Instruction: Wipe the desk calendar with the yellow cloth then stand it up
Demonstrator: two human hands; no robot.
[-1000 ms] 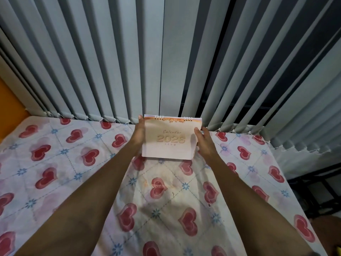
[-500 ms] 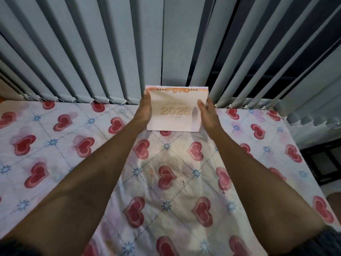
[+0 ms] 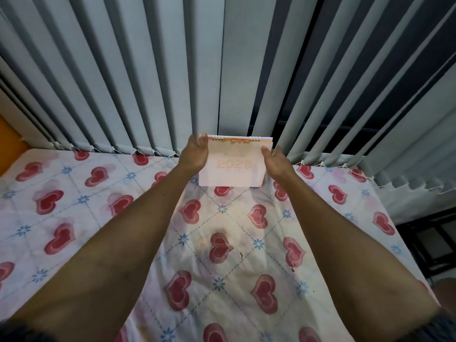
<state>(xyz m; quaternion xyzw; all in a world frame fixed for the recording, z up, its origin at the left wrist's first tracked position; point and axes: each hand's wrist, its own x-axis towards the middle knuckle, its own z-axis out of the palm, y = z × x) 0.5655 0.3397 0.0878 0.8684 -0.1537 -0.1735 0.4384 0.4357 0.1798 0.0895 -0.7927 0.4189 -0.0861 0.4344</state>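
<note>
The desk calendar (image 3: 235, 164), pale pink with an orange top band, spiral rings and a faint year on its cover, stands upright at the far edge of the bed against the blinds. My left hand (image 3: 195, 155) grips its left edge, with the fingers curled over the top corner. My right hand (image 3: 277, 162) rests against its right edge, thumb on the cover. The calendar's lower edge meets the heart-patterned sheet (image 3: 98, 201). No yellow cloth is in view.
Grey vertical blinds (image 3: 148, 82) with a bead chain along their lower ends hang right behind the calendar. An orange wall (image 3: 9, 141) shows at the far left. Dark furniture (image 3: 429, 245) stands beyond the bed's right edge.
The calendar went from being held tilted above the sheet to standing upright on it near the blinds. Both hands stayed on its sides and my head shifted.
</note>
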